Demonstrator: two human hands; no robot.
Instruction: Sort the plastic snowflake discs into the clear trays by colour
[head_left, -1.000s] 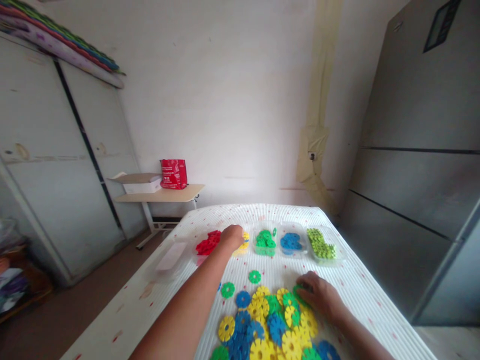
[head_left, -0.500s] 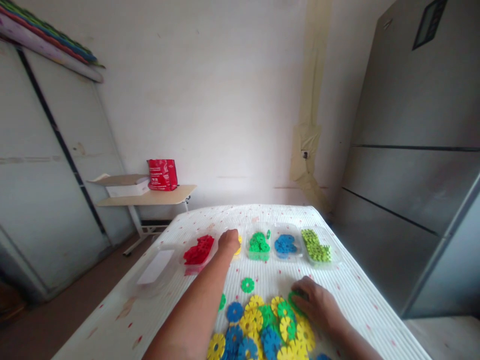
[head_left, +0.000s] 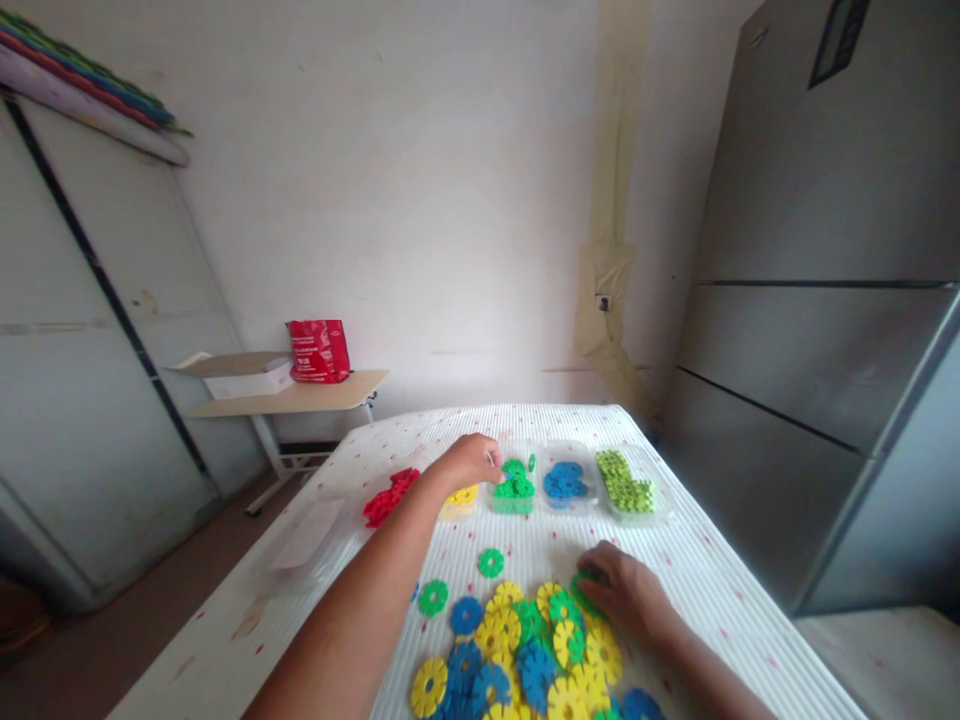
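Note:
My left hand [head_left: 471, 460] hangs over the gap between the tub of yellow pieces [head_left: 460, 497] and the tub of green pieces [head_left: 514, 490]. Its fingers are curled together, and what they hold, if anything, is hidden. Near the front, at the right edge of a loose pile of flower-shaped plastic discs [head_left: 536, 670], my right hand [head_left: 621, 590] has its fingers closed on a green flower-shaped disc [head_left: 585, 597]. Yellow, blue and green discs make up the pile. Two green discs [head_left: 491, 563] lie apart from it, to its upper left.
Red pieces [head_left: 390, 497], blue pieces [head_left: 566, 481] and light green pieces [head_left: 624, 483] sit in clear tubs in the same row. Left of them lies a clear container [head_left: 307, 540] with a white rectangle. A fridge [head_left: 817, 330] stands right of the table.
My left hand has moved right, from above the yellow tub to beside the green one. My right hand has stayed by the pile with the green disc. The view has shifted slightly.

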